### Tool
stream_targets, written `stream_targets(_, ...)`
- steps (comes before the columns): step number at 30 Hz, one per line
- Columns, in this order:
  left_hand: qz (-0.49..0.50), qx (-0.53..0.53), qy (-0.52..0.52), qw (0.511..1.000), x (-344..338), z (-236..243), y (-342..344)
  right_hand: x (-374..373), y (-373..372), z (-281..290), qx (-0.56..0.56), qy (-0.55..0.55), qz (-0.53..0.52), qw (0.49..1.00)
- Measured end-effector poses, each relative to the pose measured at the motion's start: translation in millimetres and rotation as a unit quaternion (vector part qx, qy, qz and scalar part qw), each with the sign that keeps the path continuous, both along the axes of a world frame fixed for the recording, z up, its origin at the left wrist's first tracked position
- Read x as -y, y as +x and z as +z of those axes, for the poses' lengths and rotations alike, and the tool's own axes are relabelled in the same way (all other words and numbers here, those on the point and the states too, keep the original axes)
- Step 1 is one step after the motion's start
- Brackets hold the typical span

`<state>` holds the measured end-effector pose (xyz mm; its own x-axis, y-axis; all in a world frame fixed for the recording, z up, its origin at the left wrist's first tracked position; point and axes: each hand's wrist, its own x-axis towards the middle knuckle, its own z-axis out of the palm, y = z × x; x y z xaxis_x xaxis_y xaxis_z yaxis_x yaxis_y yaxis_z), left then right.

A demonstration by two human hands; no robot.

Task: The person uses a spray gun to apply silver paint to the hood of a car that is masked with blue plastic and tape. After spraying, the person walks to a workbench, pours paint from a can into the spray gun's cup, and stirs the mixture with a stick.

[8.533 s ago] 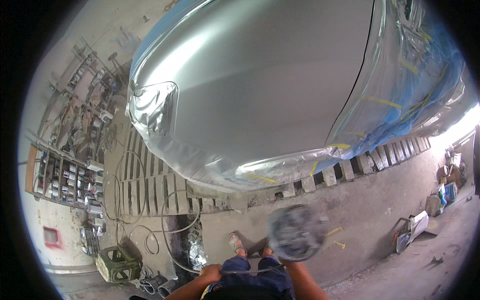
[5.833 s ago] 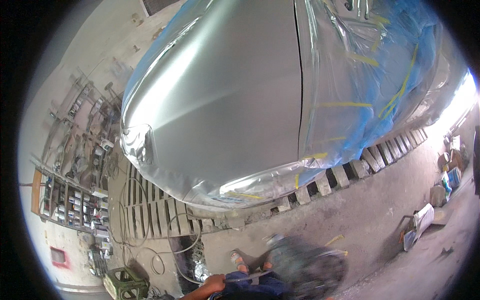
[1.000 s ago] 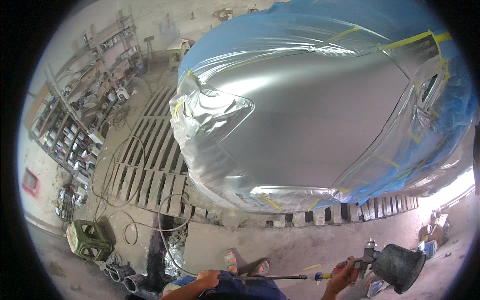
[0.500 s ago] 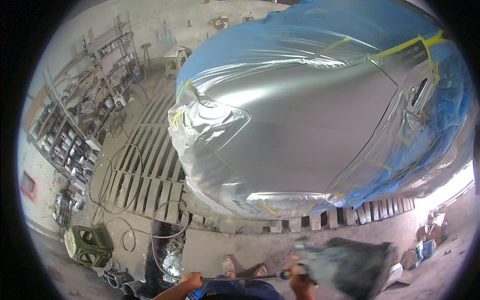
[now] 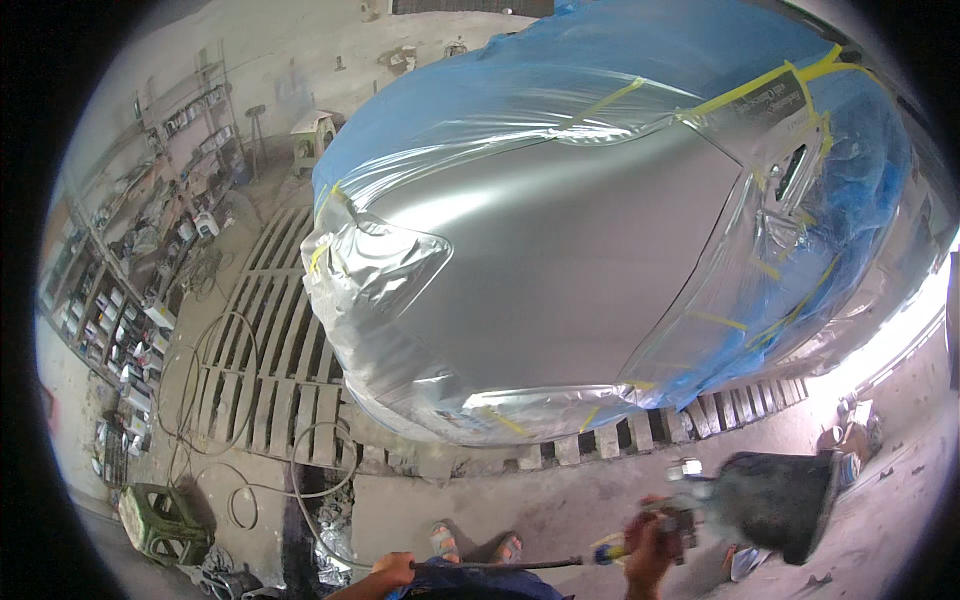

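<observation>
At the lower edge, the left hand (image 5: 396, 568) is closed around a slim, dark, flexible hose (image 5: 525, 565). The hose crosses nearly level in front of the dark trousers (image 5: 475, 585) to a blue-and-yellow fitting (image 5: 608, 551), just beside the right hand (image 5: 648, 550). That hand wraps the grip of a spray gun (image 5: 682, 518), held out low on the right over the floor (image 5: 430, 505); both hand and gun are blurred. The gun's pale, rounded tip seems to point away from the person, towards the car. Its dark, dull cup (image 5: 770, 505) lies sideways, the long axis running left to right with a slight tilt, narrow end at the gun and wide rim outward.

Two strapped sandals (image 5: 445, 541) stand on the rough, dusty concrete. Further left are a worn, greenish stool (image 5: 165, 522) with cut-out sides and loose hose loops (image 5: 250, 375), partly over a grating (image 5: 268, 335) of long parallel slats.

Beyond stretches a smooth, satiny grey hood (image 5: 560, 270), gently domed. Creased silvery film (image 5: 375, 265) covers its near left corner; thin, wrinkled blue sheeting (image 5: 590, 60), crossed by yellow tape (image 5: 745, 90), covers the far and right sides. Cluttered shelves (image 5: 105, 310) line the stained, pale wall (image 5: 270, 50).
</observation>
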<state>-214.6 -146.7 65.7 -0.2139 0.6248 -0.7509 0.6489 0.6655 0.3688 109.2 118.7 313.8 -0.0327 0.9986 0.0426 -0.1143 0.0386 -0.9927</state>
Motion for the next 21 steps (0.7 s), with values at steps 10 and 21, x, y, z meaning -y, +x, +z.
stream_targets(10, -0.018, -0.078, -0.051, 0.996, 11.9, -2.8, -12.7, -1.0, -47.2, 33.5, 0.114, -0.034, 0.259, 0.959)
stream_targets(21, -0.051, 0.021, 0.035, 0.998, -56.4, 12.4, 51.3, -68.0, 61.1, 108.6, -0.006, -0.008, -0.248, 0.969)
